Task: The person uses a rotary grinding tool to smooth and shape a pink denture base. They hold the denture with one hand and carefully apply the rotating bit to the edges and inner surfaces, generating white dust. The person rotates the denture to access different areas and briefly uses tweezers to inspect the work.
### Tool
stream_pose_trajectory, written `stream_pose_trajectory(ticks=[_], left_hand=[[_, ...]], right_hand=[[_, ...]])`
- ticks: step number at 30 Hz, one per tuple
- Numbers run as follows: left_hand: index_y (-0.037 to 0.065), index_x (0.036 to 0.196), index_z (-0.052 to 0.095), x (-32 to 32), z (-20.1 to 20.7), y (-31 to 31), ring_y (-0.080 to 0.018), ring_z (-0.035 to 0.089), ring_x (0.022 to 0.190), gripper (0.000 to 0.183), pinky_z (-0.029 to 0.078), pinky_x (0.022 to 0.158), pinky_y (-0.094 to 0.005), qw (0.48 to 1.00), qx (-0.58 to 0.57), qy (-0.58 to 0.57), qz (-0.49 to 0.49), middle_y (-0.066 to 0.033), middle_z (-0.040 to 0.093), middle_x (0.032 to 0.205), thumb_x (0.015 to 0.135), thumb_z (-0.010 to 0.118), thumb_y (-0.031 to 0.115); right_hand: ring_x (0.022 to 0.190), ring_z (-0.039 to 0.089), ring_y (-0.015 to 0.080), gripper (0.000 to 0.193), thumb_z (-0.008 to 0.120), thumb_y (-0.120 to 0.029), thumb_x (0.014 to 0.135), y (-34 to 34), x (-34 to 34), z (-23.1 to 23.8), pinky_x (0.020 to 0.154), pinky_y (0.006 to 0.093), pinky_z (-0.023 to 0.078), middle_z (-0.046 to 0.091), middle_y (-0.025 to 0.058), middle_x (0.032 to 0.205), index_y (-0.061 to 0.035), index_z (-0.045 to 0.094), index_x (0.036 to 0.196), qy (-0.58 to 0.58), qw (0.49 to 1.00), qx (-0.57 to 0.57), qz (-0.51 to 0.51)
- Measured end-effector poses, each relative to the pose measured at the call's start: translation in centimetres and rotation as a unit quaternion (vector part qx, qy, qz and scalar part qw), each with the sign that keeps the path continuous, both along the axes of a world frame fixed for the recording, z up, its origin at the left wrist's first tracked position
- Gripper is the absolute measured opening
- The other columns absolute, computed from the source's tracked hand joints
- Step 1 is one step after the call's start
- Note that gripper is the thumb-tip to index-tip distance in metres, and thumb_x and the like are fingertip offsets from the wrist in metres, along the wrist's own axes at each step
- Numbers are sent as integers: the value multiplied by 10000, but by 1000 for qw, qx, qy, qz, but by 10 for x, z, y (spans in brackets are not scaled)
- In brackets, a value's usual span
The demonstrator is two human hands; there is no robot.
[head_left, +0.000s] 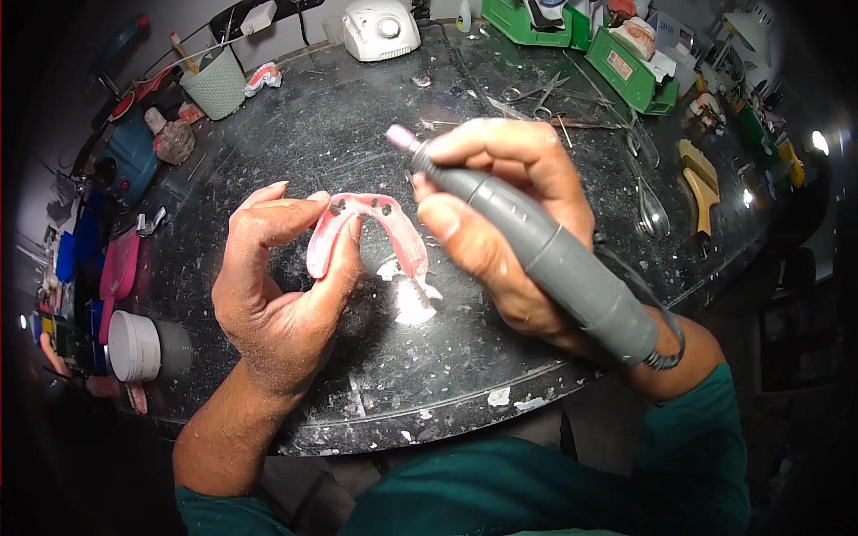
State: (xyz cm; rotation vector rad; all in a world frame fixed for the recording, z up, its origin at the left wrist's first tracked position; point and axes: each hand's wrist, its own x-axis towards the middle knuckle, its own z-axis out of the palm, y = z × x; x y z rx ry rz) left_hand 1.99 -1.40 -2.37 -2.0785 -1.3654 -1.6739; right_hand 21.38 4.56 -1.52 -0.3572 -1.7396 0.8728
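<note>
Pinched between thumb and fingers of my left hand (281, 299), a pink horseshoe-shaped denture (411, 250) is held above the black worktop (357, 393). Dark round spots show near the top of its curve, and my thumb lies on its inner side. My right hand (514, 223) grips a grey rotary handpiece (572, 277) whose cable loops back at my wrist. A pinkish grinding tip (402, 137) points up and left from it, apart from the denture. Whether the tip is spinning cannot be seen. Pale dust covers my left hand.
A white control box with a dial (384, 31) stands at the back. Scissors (542, 111) and other metal tools lie beyond my right hand, near green bins (630, 71) and a brush (702, 192). At left are a white tub (134, 347) and a textured pot (214, 85).
</note>
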Motion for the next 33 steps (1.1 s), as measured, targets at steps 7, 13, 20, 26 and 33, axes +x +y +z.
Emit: stream_pose_trajectory(ticks=[7, 13, 20, 26, 33], left_hand=[[-12, 1018, 629, 8, 2, -2, -180, 655, 948, 330, 475, 940, -359, 986, -93, -119, -71, -102, 678, 970, 738, 804, -5], [-22, 1109, 587, -2, -4, 5, -153, 638, 961, 241, 488, 908, -299, 818, -308, -392, -285, -99, 666, 1008, 932, 645, 132], [-41, 1152, 576, 2, 0, 3, -147, 672, 865, 331, 531, 791, -281, 695, -407, -478, -350, -104, 683, 982, 879, 686, 111], [-41, 1081, 616, -3, 2, 3, -166, 683, 865, 238, 532, 807, -286, 727, -421, -427, -334, -119, 699, 951, 885, 674, 80], [-24, 1061, 584, -5, -4, 4, -229, 697, 916, 238, 546, 882, -351, 784, -356, -430, -270, -151, 691, 992, 881, 661, 111]], right_hand=[[747, 627, 68, 270, 697, -52, 887, -4, -2, 4, 648, 214, 533, 618, 51, 924, -37, 535, 1102, 40, 937, -311, 153], [965, 641, 148, 259, 658, -38, 899, 23, 2, 0, 865, 290, 510, 679, 121, 1013, -23, 542, 1129, -8, 976, -176, 126], [1011, 648, 179, 288, 674, -22, 873, 28, 7, 0, 903, 325, 508, 645, 136, 1044, -13, 542, 1129, -62, 976, -44, 203], [992, 646, 166, 344, 717, -20, 842, 21, 4, 2, 888, 310, 514, 635, 110, 1069, -36, 546, 1140, -65, 990, -42, 116], [965, 616, 144, 346, 708, -120, 876, 22, 3, 0, 835, 277, 500, 638, 90, 1019, -39, 591, 1192, -38, 998, -45, -24]])
